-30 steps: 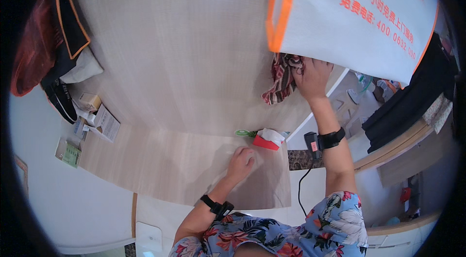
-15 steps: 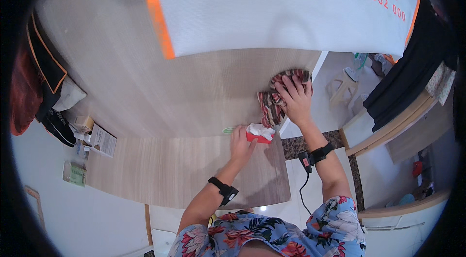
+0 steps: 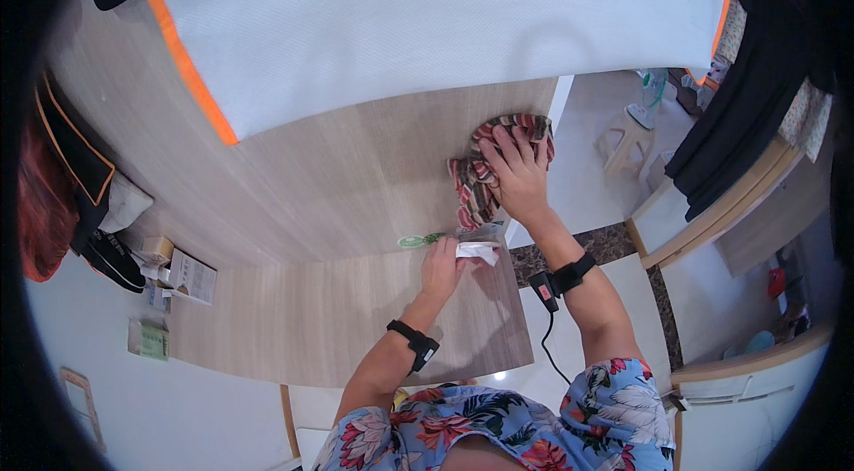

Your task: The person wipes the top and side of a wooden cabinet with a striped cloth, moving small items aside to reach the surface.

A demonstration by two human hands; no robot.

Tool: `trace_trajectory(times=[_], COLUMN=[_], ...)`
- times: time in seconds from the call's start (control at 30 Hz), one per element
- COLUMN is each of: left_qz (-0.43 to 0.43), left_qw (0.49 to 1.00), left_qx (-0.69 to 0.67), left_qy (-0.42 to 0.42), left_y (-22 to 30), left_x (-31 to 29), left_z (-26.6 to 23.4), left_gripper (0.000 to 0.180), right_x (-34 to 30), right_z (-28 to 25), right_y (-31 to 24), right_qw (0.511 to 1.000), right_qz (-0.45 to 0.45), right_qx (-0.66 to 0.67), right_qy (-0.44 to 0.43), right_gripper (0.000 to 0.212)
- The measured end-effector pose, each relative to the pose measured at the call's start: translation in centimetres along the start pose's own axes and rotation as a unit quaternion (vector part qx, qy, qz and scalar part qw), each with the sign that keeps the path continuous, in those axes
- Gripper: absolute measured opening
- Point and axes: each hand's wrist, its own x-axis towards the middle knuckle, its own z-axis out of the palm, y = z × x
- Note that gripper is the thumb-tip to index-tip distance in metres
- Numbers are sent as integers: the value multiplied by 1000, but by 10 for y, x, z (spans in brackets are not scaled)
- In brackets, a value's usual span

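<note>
A red, brown and cream striped cloth (image 3: pixel 471 202) is pressed against the upright wood-grain panel (image 3: pixel 356 195) near its right edge. Over its bunched upper part lies my right hand (image 3: pixel 520 176), fingers a little spread, holding it to the panel. Lower down, my left hand (image 3: pixel 440 266) grips a tissue pack with its thumb and fingers. White tissue (image 3: pixel 479 250) shows from the pack; most of its red body is now hidden from view. Beside the left fingertips, a green and white oval sticker (image 3: pixel 420 241) is on the panel's lower part.
A white sheet with orange edging (image 3: pixel 445 44) hangs over the panel's top. Small boxes (image 3: pixel 189 277) stand at the left end of the wooden shelf (image 3: pixel 294 320). Dark clothes hang at far left; a black garment (image 3: pixel 747 106) and a beige stool (image 3: pixel 625 142) are at right.
The left hand has lifted or tipped the tissue pack, so its red side no longer shows and more of the sticker is visible. The right hand stays on the cloth; the view has shifted.
</note>
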Motion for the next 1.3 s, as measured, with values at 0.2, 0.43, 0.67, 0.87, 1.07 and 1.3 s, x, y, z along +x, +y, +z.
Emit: trace_trajectory(times=[0.2, 0.43, 0.67, 0.87, 1.07, 1.3], left_qz=[-104, -230, -321, -309, -343, -325], left_qw=[990, 968, 941, 925, 921, 930], left_qx=[-40, -93, -19, -88, -74, -52], left_qy=[-84, -33, 106, 205, 167, 164], left_y=[4, -13, -52, -70, -66, -50], left_x=[-17, -84, -129, -151, -154, -140], left_z=[-13, -80, -121, -111, -110, -104], left_gripper=[38, 39, 38, 42, 42, 46], right_x=[-47, -139, -130, -125, -81, -131], right_z=[28, 89, 112, 108, 84, 110], right_y=[7, -56, -178, -170, -103, -110], right_qw=[999, 971, 864, 840, 869, 852], right_qz=[49, 233, 444, 469, 439, 473], right_qx=[9, 50, 237, 271, 178, 157], right_qy=[4, 2, 15, 41, 143, 163], right_gripper=[58, 72, 75, 74, 75, 77])
